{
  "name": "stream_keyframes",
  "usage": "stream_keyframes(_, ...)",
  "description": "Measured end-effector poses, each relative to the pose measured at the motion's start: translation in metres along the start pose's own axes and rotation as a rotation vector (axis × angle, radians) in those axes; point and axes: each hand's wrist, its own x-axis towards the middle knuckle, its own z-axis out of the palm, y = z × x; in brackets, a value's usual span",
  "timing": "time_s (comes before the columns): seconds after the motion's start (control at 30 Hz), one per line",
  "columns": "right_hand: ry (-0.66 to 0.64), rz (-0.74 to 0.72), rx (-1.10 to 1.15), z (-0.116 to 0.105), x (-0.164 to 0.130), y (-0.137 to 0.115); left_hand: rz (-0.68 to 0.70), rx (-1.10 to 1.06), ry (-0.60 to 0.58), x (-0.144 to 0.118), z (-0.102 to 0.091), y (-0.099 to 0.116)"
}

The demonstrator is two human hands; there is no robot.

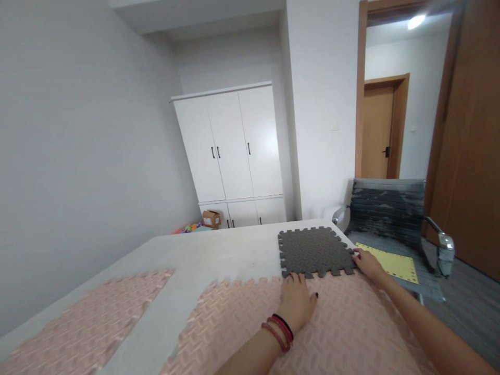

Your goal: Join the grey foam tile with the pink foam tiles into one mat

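Two hands at a dark grey interlocking foam mat tile [313, 251] on a pale grey table [203, 255].

Just nearer than the grey tile lies a wide pink foam mat [242, 323], their toothed edges meeting. The left hand [297, 302] lies flat and spread on the pink mat, fingertips at the grey tile's near edge, gripping nothing. The right hand [367, 263] rests open at the tile's right corner, fingers touching its edge. A yellow sheet [394, 263] lies right of the tile on a grey chair [390, 213].

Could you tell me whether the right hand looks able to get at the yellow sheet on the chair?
Probably yes: the right hand rests at the grey mat's corner, and the yellow sheet lies uncovered on the chair just beside it, with nothing between them.
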Motion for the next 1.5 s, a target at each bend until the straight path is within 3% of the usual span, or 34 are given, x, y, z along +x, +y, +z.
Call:
stream_keyframes(0.17, 0.024, -0.061, -0.132, -0.001, -0.017, -0.021, 0.005, 0.008, 0.001, 0.001, 0.003, 0.003)
stream_keyframes(0.37, -0.153, -0.439, -0.104, 0.001, -0.051, -0.067, 0.04, 0.044, -0.01, 0.002, -0.002, 0.011)
stream_keyframes(0.47, -0.194, -0.558, -0.045, 0.007, -0.069, -0.084, 0.053, 0.062, -0.025, 0.001, -0.005, 0.012)
stream_keyframes(0.73, -0.205, -0.541, -0.023, 0.016, -0.08, -0.091, 0.017, 0.103, -0.053, -0.002, -0.002, 0.019)
stream_keyframes(0.97, -0.341, -0.534, -0.068, -0.008, -0.069, -0.085, -0.032, 0.106, -0.065, -0.01, -0.002, 0.026)
stream_keyframes(1.17, -0.245, -0.485, -0.174, -0.012, -0.082, -0.06, -0.032, 0.111, -0.053, -0.009, 0.002, 0.026)
stream_keyframes(1.37, -0.189, -0.466, -0.271, -0.009, -0.086, -0.072, -0.028, 0.111, -0.062, -0.006, 0.004, 0.026)
stream_keyframes(1.5, -0.291, -0.421, -0.191, -0.016, -0.077, -0.07, -0.021, 0.121, -0.072, -0.006, 0.005, 0.025)
